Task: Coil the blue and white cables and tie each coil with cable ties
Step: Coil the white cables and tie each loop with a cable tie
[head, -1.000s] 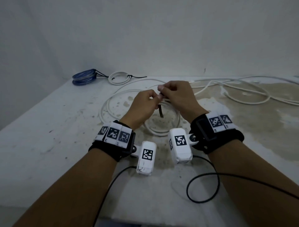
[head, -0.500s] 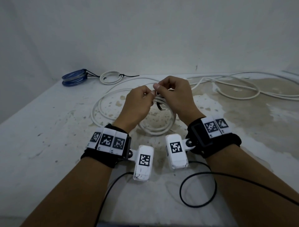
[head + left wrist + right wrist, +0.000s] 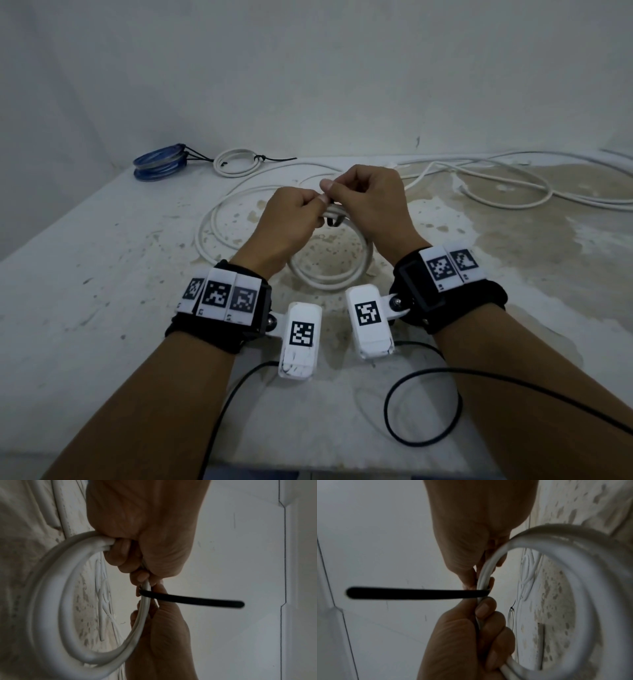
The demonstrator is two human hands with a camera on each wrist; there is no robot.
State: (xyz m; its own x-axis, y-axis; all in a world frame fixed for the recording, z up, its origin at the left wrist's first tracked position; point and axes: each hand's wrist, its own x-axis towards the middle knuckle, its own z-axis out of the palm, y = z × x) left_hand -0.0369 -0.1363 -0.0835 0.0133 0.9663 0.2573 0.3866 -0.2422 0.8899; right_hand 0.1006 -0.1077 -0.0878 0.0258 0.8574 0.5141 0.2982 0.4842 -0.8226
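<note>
- A white cable coil (image 3: pixel 330 274) is held raised over the counter (image 3: pixel 102 308), its near arc hanging low between the two wrists.
- The top of the coil is gripped by the left hand (image 3: pixel 291 219), whose fingers (image 3: pixel 118 555) are curled round the bundled strands.
- The same bundle is gripped just beside it by the right hand (image 3: pixel 368 202), with fingers (image 3: pixel 489 616) curled round the strands.
- A black cable tie (image 3: pixel 192 600) is wrapped across the strands between the two hands, its free end standing straight out from the coil.
- At the far left of the counter a tied blue coil (image 3: pixel 159 162) is seen, with a small tied white coil (image 3: pixel 236 162) just beside it.
- Loose white cable (image 3: pixel 496 185) is spread over the far right of the counter.
</note>
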